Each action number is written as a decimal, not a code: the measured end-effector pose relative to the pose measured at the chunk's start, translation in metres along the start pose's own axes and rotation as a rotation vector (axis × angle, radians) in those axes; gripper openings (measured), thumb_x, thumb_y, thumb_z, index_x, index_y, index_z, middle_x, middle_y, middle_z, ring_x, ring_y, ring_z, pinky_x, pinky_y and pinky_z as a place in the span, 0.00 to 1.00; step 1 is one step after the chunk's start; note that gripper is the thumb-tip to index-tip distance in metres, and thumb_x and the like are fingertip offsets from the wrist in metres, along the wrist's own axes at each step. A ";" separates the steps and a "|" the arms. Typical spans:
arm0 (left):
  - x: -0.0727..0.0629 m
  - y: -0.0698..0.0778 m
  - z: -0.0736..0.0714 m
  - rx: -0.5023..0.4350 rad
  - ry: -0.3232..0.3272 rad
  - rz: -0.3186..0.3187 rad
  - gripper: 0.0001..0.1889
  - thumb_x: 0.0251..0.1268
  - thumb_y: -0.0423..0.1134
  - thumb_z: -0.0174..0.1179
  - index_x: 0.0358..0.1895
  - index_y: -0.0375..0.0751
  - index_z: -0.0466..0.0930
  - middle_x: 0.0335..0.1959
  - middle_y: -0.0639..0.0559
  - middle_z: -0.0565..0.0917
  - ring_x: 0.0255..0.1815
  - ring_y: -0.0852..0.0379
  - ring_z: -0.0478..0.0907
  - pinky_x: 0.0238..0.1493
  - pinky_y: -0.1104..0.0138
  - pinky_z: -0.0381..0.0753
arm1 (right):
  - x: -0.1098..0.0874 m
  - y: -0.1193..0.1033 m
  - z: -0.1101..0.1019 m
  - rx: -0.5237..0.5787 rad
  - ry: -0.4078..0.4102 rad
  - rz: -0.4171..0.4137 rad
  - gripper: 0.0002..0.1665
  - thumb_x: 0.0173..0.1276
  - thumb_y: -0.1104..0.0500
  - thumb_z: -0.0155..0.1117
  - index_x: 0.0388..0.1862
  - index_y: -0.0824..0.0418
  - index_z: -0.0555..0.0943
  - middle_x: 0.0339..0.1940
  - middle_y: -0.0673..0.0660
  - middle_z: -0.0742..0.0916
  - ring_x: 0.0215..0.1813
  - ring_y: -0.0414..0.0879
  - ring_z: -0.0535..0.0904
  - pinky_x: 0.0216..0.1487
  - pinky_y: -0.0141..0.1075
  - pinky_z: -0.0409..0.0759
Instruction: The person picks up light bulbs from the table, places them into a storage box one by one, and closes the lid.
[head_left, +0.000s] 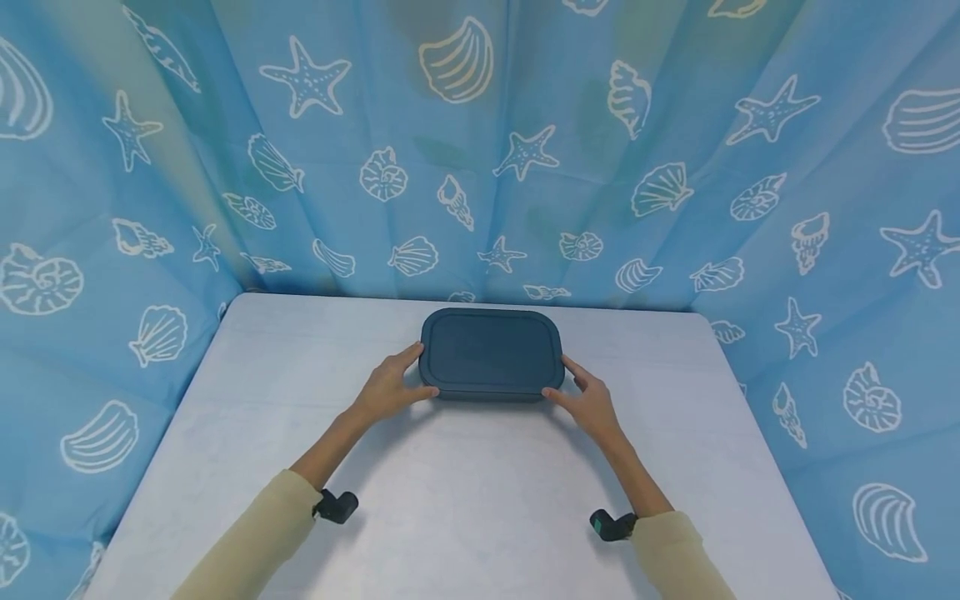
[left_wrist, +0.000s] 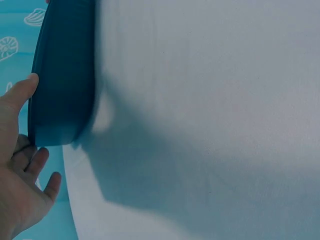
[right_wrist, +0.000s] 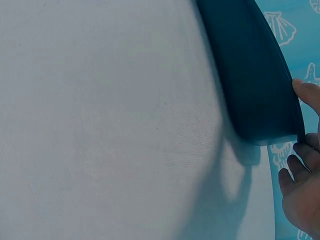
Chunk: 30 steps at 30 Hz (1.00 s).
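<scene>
A dark blue rectangular lunch box with rounded corners and a lid sits near the far edge of the white table. My left hand holds its left end, thumb at the front corner of the rim and fingers along the side. At the opposite end my right hand grips it the same way. In the left wrist view the left thumb presses the lid's edge. The right wrist view shows the right thumb on the rim, with fingers curled below the end of the box.
The white table stretches toward me, with shadows of arms and box on it. Blue curtains printed with shells and starfish hang behind and on both sides. A small black camera is strapped to the left wrist, another to the right.
</scene>
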<state>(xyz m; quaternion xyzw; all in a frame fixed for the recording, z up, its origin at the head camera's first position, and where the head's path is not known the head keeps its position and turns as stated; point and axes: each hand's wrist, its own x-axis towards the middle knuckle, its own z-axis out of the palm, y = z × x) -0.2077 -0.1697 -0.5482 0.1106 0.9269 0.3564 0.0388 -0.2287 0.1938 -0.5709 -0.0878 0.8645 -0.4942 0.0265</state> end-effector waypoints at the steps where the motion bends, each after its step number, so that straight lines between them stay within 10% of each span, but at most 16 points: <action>1: 0.000 0.001 -0.001 0.001 -0.001 -0.002 0.47 0.62 0.51 0.70 0.78 0.34 0.55 0.78 0.40 0.58 0.75 0.37 0.57 0.72 0.45 0.59 | 0.000 0.000 0.000 -0.009 -0.003 -0.002 0.47 0.64 0.50 0.74 0.77 0.61 0.65 0.76 0.63 0.68 0.74 0.63 0.63 0.72 0.51 0.63; 30: 0.000 0.006 -0.011 -0.012 -0.035 0.003 0.45 0.64 0.47 0.69 0.77 0.31 0.55 0.77 0.37 0.58 0.76 0.38 0.55 0.74 0.48 0.56 | -0.001 -0.002 -0.004 -0.079 -0.032 0.010 0.45 0.67 0.46 0.70 0.77 0.60 0.65 0.76 0.64 0.68 0.75 0.64 0.62 0.71 0.57 0.63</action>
